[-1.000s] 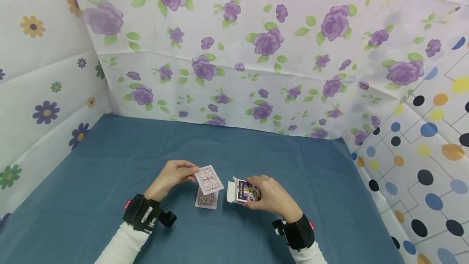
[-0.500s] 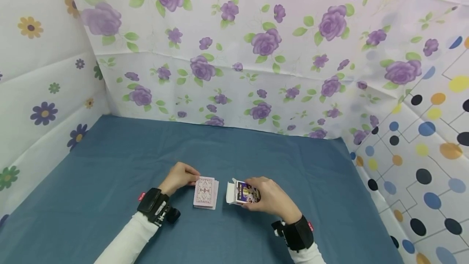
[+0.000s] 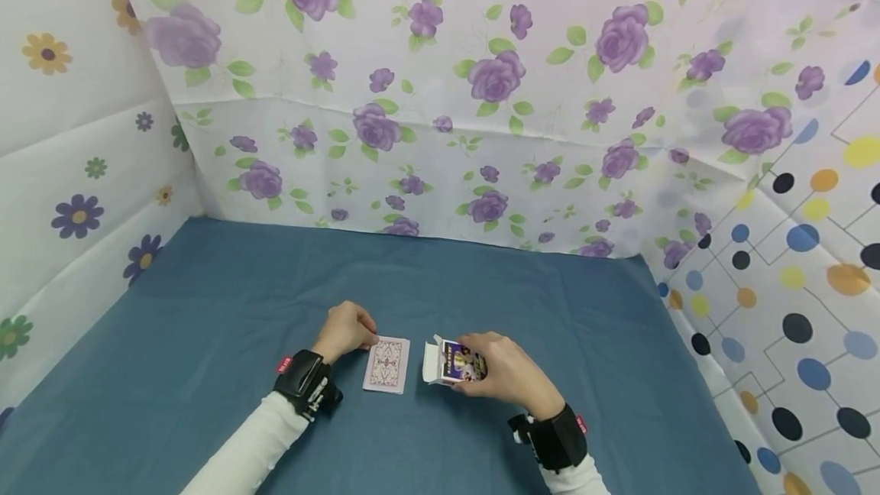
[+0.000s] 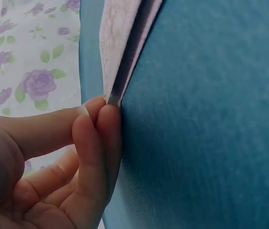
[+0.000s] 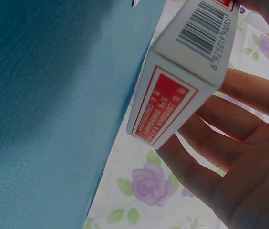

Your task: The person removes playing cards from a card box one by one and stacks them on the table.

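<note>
While fingers of the left hand pinch the cards by their far left corner at the bench, the right hand grips a box beside them, its flap open, contents hidden.

We see a flat blue cloth and, behind it, a white sheet with purple roses. On our left hangs a white daisy-patterned sheet; on our right, a white dot-and-line sheet, all three seemingly fabric.
</note>
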A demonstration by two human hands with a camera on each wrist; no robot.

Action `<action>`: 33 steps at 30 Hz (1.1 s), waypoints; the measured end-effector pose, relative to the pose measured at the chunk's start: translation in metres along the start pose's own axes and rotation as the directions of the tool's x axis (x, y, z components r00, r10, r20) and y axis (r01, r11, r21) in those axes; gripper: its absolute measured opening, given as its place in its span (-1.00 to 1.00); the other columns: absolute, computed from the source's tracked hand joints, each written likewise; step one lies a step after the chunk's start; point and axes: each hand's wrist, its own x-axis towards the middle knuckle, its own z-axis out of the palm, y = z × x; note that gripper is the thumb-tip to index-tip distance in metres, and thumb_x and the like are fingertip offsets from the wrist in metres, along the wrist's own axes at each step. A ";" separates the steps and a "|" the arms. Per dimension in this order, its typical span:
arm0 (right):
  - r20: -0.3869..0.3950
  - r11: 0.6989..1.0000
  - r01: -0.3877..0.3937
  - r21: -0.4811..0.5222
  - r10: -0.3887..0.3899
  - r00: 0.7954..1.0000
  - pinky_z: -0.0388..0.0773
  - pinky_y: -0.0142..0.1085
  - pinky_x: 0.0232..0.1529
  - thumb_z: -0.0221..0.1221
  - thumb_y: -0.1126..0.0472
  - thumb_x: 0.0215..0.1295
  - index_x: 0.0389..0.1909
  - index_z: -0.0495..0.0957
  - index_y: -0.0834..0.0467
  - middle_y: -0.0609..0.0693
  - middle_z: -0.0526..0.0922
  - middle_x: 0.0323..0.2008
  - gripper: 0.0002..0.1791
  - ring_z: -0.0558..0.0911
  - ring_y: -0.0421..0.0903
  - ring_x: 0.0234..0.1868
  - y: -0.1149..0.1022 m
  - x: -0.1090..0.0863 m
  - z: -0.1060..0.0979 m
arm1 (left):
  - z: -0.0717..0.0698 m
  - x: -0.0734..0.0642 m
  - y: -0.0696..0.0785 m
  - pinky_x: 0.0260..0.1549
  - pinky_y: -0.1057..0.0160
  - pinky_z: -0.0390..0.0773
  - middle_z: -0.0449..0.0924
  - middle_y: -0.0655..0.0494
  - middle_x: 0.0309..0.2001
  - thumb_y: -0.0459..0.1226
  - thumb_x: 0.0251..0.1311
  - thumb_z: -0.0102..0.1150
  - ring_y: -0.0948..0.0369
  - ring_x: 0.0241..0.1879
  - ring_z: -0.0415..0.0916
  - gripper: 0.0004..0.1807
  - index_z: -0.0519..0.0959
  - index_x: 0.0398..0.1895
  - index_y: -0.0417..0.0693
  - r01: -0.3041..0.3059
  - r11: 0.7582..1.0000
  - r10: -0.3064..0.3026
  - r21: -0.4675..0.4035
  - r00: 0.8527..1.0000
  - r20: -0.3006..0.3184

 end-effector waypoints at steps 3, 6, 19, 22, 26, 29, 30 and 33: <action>0.001 1.000 0.003 -0.011 -0.003 1.000 0.55 -0.14 -0.05 0.40 -0.10 0.05 0.14 0.55 0.16 0.07 0.66 0.03 -0.33 0.61 -0.09 -0.04 0.000 0.001 0.000 | 0.000 0.000 0.000 -0.59 0.33 0.46 0.64 0.01 -0.56 -0.48 -0.07 0.40 0.25 -0.61 0.54 -0.92 0.68 -0.47 -0.26 -0.013 1.000 0.013 0.007 1.000 -0.005; 0.004 1.000 -0.001 -0.014 0.001 1.000 0.55 -0.14 -0.04 0.39 -0.11 0.05 0.15 0.55 0.15 0.07 0.65 0.04 -0.32 0.61 -0.09 -0.03 0.000 0.002 -0.001 | 0.001 0.001 -0.001 -0.59 0.29 0.49 0.64 0.00 -0.57 -0.50 -0.08 0.39 0.23 -0.61 0.56 -0.93 0.67 -0.49 -0.27 -0.039 0.999 0.039 0.021 0.999 -0.013; 0.011 1.000 0.004 -0.026 -0.004 1.000 0.55 -0.20 -0.07 0.40 -0.12 0.04 0.14 0.55 0.13 0.04 0.66 0.02 -0.33 0.61 -0.13 -0.06 -0.005 0.004 -0.002 | -0.005 -0.024 0.027 -0.44 0.22 0.55 0.65 0.01 -0.44 -0.37 0.16 0.27 0.17 -0.48 0.56 -0.94 0.67 -0.34 -0.21 -0.316 0.944 0.325 -0.090 0.938 0.120; 0.005 0.999 0.018 -0.028 -0.018 1.000 0.56 -0.21 -0.09 0.40 -0.11 0.04 0.14 0.56 0.13 0.04 0.67 0.01 -0.34 0.62 -0.14 -0.07 -0.007 0.005 -0.003 | -0.004 -0.041 0.046 -0.36 0.18 0.60 0.67 -0.02 -0.34 -0.30 0.26 0.20 0.14 -0.40 0.60 -0.85 0.68 -0.23 -0.21 -0.377 0.897 0.425 -0.230 0.877 0.223; 0.004 0.999 0.025 -0.026 -0.025 1.000 0.57 -0.21 -0.08 0.40 -0.10 0.05 0.15 0.55 0.14 0.04 0.66 0.03 -0.34 0.63 -0.12 -0.04 -0.009 0.006 -0.004 | 0.008 -0.055 0.060 -0.46 0.31 0.56 0.66 0.01 -0.36 -0.33 0.28 0.17 0.24 -0.45 0.56 -0.88 0.67 -0.25 -0.19 -0.401 0.892 0.442 -0.211 0.872 0.212; 0.011 0.999 0.021 -0.027 -0.021 1.000 0.57 -0.21 -0.08 0.40 -0.10 0.05 0.16 0.54 0.12 0.04 0.66 0.04 -0.34 0.62 -0.11 -0.03 -0.011 0.006 -0.005 | 0.018 -0.059 0.060 -0.59 0.38 0.46 0.61 0.07 -0.50 -0.37 0.24 0.19 0.22 -0.55 0.54 -0.93 0.65 -0.35 -0.17 -0.378 0.914 0.401 -0.150 0.900 0.171; 0.016 0.999 0.019 -0.029 -0.019 1.000 0.57 -0.21 -0.07 0.40 -0.10 0.05 0.16 0.54 0.12 0.04 0.65 0.04 -0.34 0.62 -0.11 -0.02 -0.011 0.006 -0.006 | 0.021 -0.060 0.059 -0.63 0.38 0.43 0.58 0.09 -0.55 -0.36 0.23 0.20 0.22 -0.58 0.51 -0.93 0.64 -0.38 -0.16 -0.362 0.922 0.382 -0.139 0.909 0.164; 0.028 0.999 0.021 -0.033 -0.020 0.999 0.56 -0.19 -0.05 0.39 -0.11 0.06 0.16 0.54 0.11 0.03 0.65 0.05 -0.34 0.62 -0.10 -0.01 -0.014 0.006 -0.007 | 0.026 -0.060 0.055 -0.69 0.37 0.33 0.49 0.12 -0.66 -0.31 0.22 0.23 0.23 -0.67 0.42 -0.87 0.62 -0.46 -0.15 -0.330 0.934 0.350 -0.136 0.922 0.167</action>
